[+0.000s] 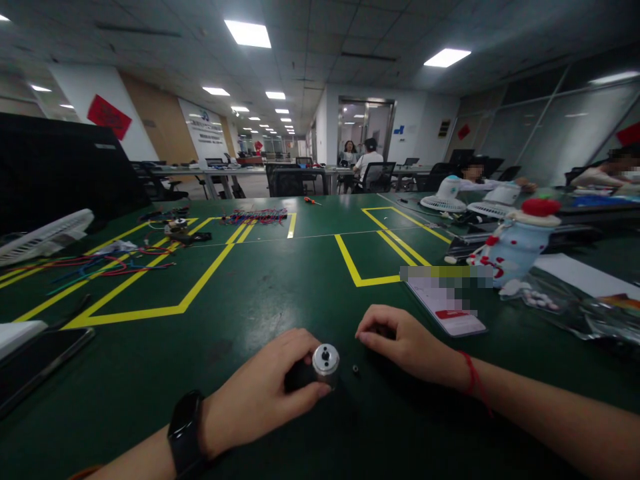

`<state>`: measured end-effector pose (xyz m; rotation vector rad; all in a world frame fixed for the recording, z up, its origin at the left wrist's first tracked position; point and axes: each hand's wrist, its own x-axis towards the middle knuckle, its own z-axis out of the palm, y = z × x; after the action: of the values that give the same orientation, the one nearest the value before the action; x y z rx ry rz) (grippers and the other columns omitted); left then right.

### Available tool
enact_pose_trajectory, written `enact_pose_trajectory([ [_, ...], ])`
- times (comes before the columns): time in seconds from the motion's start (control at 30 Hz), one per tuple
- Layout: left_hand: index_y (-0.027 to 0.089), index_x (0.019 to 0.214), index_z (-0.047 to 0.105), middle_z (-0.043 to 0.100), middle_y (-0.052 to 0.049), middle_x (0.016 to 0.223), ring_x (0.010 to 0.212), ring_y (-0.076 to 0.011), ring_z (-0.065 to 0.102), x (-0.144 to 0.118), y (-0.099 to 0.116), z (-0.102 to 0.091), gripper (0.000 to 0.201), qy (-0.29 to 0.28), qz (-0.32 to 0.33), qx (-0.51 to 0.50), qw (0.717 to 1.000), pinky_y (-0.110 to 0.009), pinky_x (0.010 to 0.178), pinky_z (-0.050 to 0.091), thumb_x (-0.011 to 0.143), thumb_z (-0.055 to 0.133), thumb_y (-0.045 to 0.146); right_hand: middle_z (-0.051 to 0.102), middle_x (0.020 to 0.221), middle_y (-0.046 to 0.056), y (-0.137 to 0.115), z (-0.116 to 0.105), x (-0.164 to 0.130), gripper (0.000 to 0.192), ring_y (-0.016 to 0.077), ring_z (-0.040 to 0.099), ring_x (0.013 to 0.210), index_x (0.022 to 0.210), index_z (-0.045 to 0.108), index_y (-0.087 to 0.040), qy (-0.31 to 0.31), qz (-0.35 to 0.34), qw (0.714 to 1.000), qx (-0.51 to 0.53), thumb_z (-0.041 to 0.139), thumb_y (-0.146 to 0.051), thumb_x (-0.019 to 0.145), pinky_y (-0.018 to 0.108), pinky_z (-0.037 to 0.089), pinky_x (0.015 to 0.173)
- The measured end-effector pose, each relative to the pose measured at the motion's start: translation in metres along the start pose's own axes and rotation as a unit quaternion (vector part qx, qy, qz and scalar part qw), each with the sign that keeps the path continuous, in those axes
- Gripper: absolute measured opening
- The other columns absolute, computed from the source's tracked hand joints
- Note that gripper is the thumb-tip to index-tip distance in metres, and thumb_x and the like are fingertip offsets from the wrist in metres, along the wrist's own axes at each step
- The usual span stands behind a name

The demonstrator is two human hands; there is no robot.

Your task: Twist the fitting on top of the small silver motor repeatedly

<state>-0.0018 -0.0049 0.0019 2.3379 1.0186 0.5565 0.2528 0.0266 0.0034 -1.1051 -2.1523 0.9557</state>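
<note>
- Motor (325, 361), a small silver-faced cylinder with a dark body, lies on its side on the green table (280, 287); we grip it in our left hand (265, 393), fingers curled over its body.
- Just right of its silver face, a tiny black ring (355, 368) sits loose on the table, between our two hands.
- Our right hand (400, 340) rests knuckles-up beside that ring, fingers curled under; we cannot tell whether it holds anything.
- Beyond the right hand lies a white card (453, 307) with a red patch, its writing blurred and unreadable.
- Further right stands a snowman-like figure (520, 243).
- Far ahead of the left hand, coloured wires (100, 267) lie across yellow tape lines (200, 283).
</note>
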Motion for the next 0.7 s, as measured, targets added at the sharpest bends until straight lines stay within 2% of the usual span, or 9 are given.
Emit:
enact_pose_trajectory([
  [0.1,0.020,0.095,0.054,0.058,-0.002,0.092,0.082,-0.0189,0.053,0.000,-0.001,0.001,0.014,0.000,-0.001,0.004,1.000,-0.029,0.072,0.041,0.086,0.063,0.024,0.060,0.098,0.004,-0.005,0.001,-0.004,0.014,0.0180,0.056,0.089,0.089,0.070,-0.020,-0.065,-0.101,0.989,-0.089,0.070,-0.022,0.075,0.033,0.045,0.081],
  [0.17,0.020,0.095,0.054,0.058,-0.001,0.092,0.082,-0.0188,0.053,0.001,-0.002,0.001,0.014,-0.001,0.001,0.003,1.000,-0.029,0.072,0.041,0.086,0.063,0.024,0.059,0.100,0.004,-0.007,0.002,-0.005,0.016,0.0187,0.055,0.092,0.089,0.071,-0.020,-0.072,-0.122,0.984,-0.110,0.072,-0.020,0.074,0.034,0.044,0.085],
  [0.37,0.021,0.097,0.056,0.058,-0.002,0.094,0.085,-0.0191,0.054,0.003,0.000,0.001,0.012,-0.008,0.013,-0.010,1.000,-0.030,0.075,0.042,0.088,0.063,0.026,0.056,0.097,0.003,-0.025,0.011,0.001,0.010,0.0139,0.056,0.086,0.092,0.070,-0.020,0.025,-0.117,0.993,-0.002,0.067,-0.023,0.083,0.026,0.047,0.074],
  [0.53,0.022,0.101,0.058,0.059,-0.003,0.098,0.091,-0.0206,0.055,0.003,-0.002,0.003,0.013,0.000,0.026,-0.016,1.000,-0.032,0.079,0.043,0.089,0.062,0.026,0.057,0.096,0.003,-0.045,0.018,0.004,0.010,0.0151,0.057,0.088,0.091,0.071,-0.021,0.025,-0.132,0.991,-0.004,0.069,-0.021,0.081,0.029,0.048,0.080],
  [0.7,0.022,0.102,0.058,0.059,-0.003,0.097,0.088,-0.0203,0.055,0.003,-0.002,0.002,0.015,-0.001,0.023,-0.009,1.000,-0.031,0.078,0.044,0.088,0.063,0.027,0.058,0.094,0.002,-0.045,0.018,0.006,0.009,0.0148,0.057,0.086,0.089,0.070,-0.021,0.058,-0.136,0.989,-0.001,0.069,-0.021,0.080,0.028,0.047,0.076],
])
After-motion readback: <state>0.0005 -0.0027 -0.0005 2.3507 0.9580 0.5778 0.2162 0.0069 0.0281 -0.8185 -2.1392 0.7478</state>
